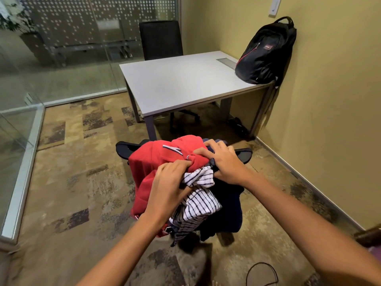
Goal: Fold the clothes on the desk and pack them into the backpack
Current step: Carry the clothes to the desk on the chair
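A pile of clothes lies on a dark chair in front of me: a red garment (152,162), a white garment with dark stripes (203,203) and a navy garment (226,209). My left hand (169,182) grips the red and striped cloth at the pile's middle. My right hand (222,164) is curled over the top of the pile and holds the navy and red cloth. A black backpack (266,52) with red trim leans against the wall on the far right corner of the white desk (181,83).
A black office chair (160,40) stands behind the desk. Glass partitions (61,65) close off the left side, and a yellow wall runs along the right. The chair's armrests (244,154) stick out on both sides of the pile. A black cable (261,273) lies on the carpet.
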`<state>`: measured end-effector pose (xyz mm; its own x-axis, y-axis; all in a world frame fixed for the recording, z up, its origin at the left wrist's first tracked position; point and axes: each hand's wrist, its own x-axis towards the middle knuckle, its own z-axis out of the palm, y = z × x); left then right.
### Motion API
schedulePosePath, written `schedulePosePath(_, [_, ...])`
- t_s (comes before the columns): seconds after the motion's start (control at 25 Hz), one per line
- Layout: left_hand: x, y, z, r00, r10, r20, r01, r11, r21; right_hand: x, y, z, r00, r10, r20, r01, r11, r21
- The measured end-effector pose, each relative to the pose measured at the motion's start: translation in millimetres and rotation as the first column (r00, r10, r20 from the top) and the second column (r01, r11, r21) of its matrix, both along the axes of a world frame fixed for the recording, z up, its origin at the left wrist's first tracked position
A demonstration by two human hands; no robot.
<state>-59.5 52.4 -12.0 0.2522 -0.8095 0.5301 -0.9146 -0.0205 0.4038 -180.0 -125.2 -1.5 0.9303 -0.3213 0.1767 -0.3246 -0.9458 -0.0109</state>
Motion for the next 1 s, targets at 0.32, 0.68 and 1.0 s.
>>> schedulePosePath(0.32, [-4, 10, -9, 0.997, -0.036, 0.062, 0.034, 0.999, 0.026, -2, -2, -4, 0.939, 0.3, 0.17, -0.252, 0.934, -0.254])
schedulePosePath(0.68, [2, 9, -6, 0.992, 0.023, 0.125, -0.017, 0.999, -0.048, -12, 40, 10, 0.748, -0.479, 0.46, 0.269, 0.852, 0.449])
schedulePosePath(1.0, [12, 2, -15, 0.993, -0.018, 0.119, 0.014, 0.999, 0.041, 29, 48, 27, 0.676, -0.734, -0.071, 0.689, 0.594, 0.415])
